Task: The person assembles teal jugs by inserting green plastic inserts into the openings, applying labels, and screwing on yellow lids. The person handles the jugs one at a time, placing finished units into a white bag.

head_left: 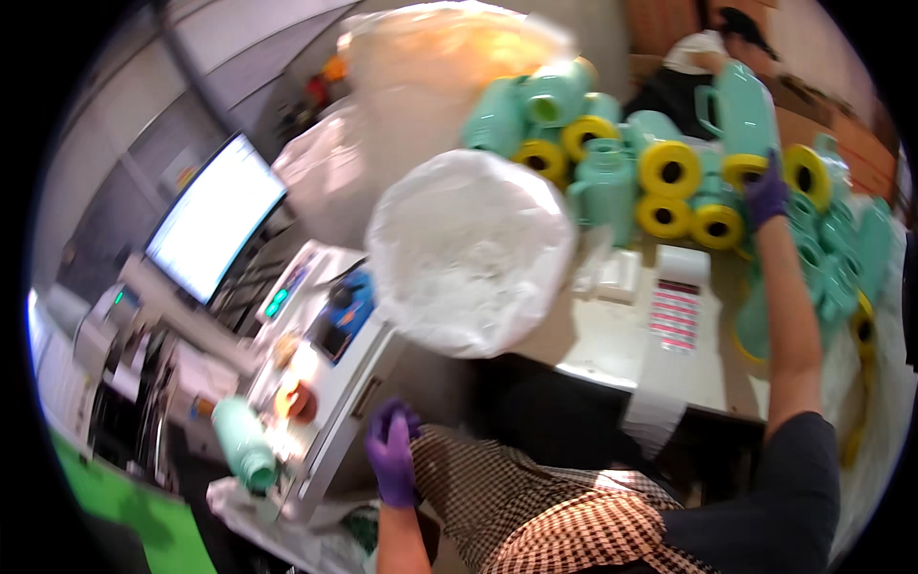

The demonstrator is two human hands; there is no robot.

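Note:
My right hand (768, 196), in a purple glove, reaches to the far right and grips a mint-green plastic jug (749, 110) near its yellow bottom ring. The jug has a loop handle on its left side and is raised among the others. My left hand (392, 452), also gloved in purple, hangs beside my checked apron and the drawer front. Its fingers are loosely bent and somewhat apart, with nothing visible in them. Near my right arm, more green jugs (827, 253) are heaped, and several with yellow rings (667, 170) lie stacked at the back of the table.
A large bin lined with white plastic (469, 325) stands in front of me. A label strip (675, 316) hangs over the table's front edge (612, 375). At left are a monitor (218, 218), a drawer cabinet (330, 445) and another green jug (245, 444). A person (703, 57) sits beyond the stack.

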